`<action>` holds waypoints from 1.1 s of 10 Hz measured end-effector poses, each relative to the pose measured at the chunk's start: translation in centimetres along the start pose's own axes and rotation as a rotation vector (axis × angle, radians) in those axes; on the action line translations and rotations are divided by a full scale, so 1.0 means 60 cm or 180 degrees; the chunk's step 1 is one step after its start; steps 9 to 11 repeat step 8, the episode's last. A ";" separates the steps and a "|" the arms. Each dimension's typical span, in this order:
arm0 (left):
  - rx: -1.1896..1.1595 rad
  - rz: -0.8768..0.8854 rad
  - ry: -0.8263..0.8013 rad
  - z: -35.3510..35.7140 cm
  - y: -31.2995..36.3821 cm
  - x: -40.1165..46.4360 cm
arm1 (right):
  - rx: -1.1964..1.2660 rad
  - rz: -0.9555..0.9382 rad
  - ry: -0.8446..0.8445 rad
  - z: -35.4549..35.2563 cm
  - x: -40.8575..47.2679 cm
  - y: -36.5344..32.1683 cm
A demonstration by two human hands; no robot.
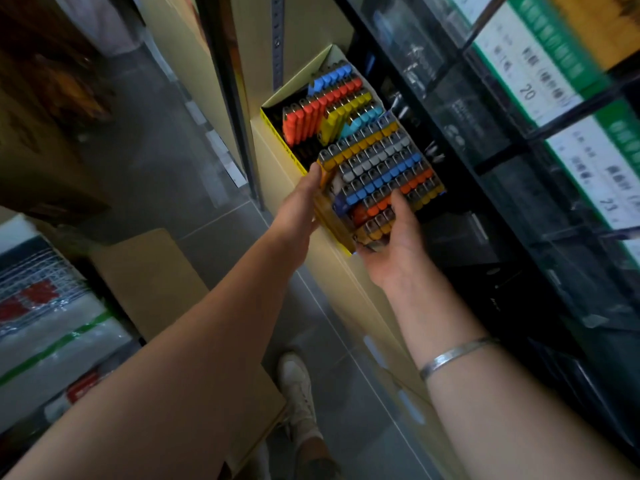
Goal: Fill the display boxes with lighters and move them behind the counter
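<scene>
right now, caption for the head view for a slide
Both hands hold a full box of lighters beside a half-filled box.

We see open floor [156, 161] to the left, while the black shelving [519, 188] and the second lighter box [311, 109] block the right and far sides.

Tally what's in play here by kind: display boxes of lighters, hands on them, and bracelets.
Display boxes of lighters: 2, the full box held by both hands and the part-filled box behind it
Hands: 2, left hand and right hand
Bracelets: 1, bracelet on the right wrist
Total: 5
</scene>
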State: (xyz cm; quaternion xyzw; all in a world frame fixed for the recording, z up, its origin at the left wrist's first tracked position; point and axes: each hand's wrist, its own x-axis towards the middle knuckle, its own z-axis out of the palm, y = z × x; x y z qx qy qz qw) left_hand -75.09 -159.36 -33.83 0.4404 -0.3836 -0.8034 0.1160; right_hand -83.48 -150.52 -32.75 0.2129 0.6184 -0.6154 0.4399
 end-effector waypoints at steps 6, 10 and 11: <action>-0.0567 -0.0327 0.0121 -0.025 0.002 -0.021 | 0.0016 -0.0097 0.0164 -0.011 -0.021 -0.011; 0.0106 -0.0510 0.0679 -0.058 0.002 -0.105 | -0.0844 0.0048 0.0254 -0.004 -0.101 0.003; 0.0106 -0.0510 0.0679 -0.058 0.002 -0.105 | -0.0844 0.0048 0.0254 -0.004 -0.101 0.003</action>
